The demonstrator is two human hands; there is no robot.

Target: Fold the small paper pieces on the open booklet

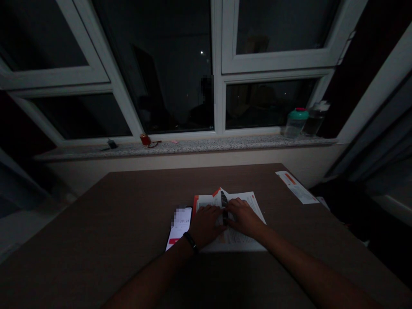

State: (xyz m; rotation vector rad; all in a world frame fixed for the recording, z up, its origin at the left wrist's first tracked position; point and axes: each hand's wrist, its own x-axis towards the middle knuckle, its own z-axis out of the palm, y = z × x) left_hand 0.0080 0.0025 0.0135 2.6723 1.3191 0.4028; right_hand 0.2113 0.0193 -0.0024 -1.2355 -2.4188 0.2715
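A printed paper sheet (238,245) with orange edges lies on the brown table in front of me. Its middle rises in a peaked fold with a dark strip, running between my hands. From the left, my left hand (206,223), a black band on its wrist, bends its fingers over the paper by this fold. My right hand (243,216) closes on the fold's right side, thumb nearer to me than the fingers. Both fingertips come close together at the crease, and the paper under them is partly hidden. A lit phone (180,225) lies just left of my left hand, touching or nearly touching the sheet.
Another printed paper strip (298,188) lies at the table's (128,206) right edge. Along the stone windowsill (199,146) stand a teal-lidded bottle (295,123), a clear bottle (313,120), a small red jar (145,139) and a small dark bottle (112,143). Dark windows rise behind.
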